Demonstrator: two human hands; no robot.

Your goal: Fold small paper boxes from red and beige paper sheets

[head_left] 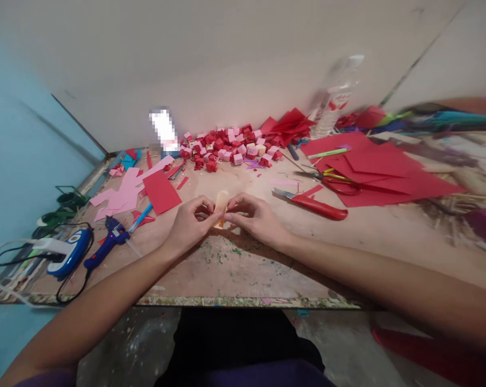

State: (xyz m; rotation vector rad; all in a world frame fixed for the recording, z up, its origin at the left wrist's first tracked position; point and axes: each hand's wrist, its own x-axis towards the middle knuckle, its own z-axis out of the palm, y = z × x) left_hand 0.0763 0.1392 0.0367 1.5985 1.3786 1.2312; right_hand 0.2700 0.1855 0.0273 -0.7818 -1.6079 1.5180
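Between both hands, just above the tabletop, is a small cream-coloured strip (221,202) that looks like paper. My left hand (192,219) pinches its left side with thumb and fingers. From the other side, my right hand (253,216) pinches it too, the thumbs nearly meeting at its lower end. Fingers cover part of the strip, so its full shape is hidden. A red rectangular card (162,192) lies beyond my left hand. To the right of my right hand rests a red-handled cutter (319,206).
Many small red and pink paper cubes (230,146) are heaped against the wall. Scissors (339,181) lie on red sheets (387,166) near a plastic bottle (337,99). At left are pink strips (124,193), a blue glue gun (108,242) and a power strip (71,255) with cables.
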